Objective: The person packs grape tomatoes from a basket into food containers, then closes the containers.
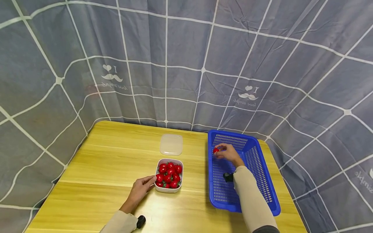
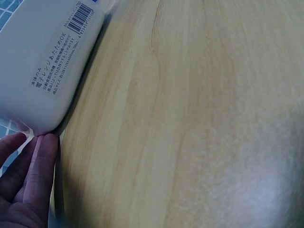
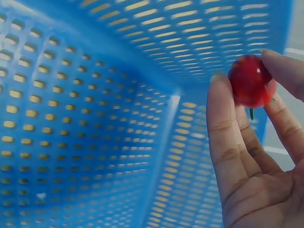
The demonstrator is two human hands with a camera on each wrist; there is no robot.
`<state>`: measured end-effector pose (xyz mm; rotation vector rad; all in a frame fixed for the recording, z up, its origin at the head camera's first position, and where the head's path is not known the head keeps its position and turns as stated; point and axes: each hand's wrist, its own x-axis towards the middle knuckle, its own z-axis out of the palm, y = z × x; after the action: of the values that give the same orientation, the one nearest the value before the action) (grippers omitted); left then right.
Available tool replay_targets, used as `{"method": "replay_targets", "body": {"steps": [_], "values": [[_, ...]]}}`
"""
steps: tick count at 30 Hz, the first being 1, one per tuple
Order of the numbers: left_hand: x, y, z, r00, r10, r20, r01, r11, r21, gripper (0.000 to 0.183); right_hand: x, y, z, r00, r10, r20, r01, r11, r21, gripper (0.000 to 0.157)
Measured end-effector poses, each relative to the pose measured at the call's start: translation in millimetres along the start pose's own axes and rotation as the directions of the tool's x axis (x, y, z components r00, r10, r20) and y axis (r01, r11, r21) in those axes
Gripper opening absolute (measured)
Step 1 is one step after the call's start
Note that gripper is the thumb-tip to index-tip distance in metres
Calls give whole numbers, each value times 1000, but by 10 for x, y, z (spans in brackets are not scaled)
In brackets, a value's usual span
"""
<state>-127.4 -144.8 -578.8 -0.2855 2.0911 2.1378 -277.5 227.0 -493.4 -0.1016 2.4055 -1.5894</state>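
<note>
In the head view, my right hand (image 1: pixel 228 153) is over the blue plastic basket (image 1: pixel 214 202) near its left wall. A round red cherry tomato (image 3: pixel 251 81) with a bit of green stem is pinched between its thumb and fingertips. On the table, a small white square container (image 1: pixel 169 190) holds several cherry tomatoes (image 1: pixel 171 171) with green tops. My left hand (image 1: pixel 141 189) touches that container's left side, its fingers fairly straight. The left wrist view shows those fingertips (image 2: pixel 47 142) right at a corner of the container, beside a printed label with a barcode.
A translucent square lid (image 1: pixel 171 144) lies behind the container on the wooden table (image 1: pixel 116 161). The slotted basket stands along the table's right side. Grey curtains (image 1: pixel 186 81) with white lines hang round the back and sides. Black straps sit at both wrists.
</note>
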Motion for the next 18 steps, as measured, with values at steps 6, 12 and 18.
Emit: {"method": "replay_targets", "body": {"steps": [6, 12, 18], "values": [[-7, 9, 3, 1000, -3, 3, 3, 1000, -7, 42, -126, -197, -7, 998, -58, -16, 57, 998, -37, 34], [-6, 7, 14, 1000, -3, -2, 3, 1000, 4, 42, -250, -394, 34, 992, -127, 11, 128, 992, -23, 36], [1, -2, 11, 1000, 2, -1, -2, 1000, -3, 41, -394, -586, 154, 987, -146, 62, 150, 987, -62, 38]]}}
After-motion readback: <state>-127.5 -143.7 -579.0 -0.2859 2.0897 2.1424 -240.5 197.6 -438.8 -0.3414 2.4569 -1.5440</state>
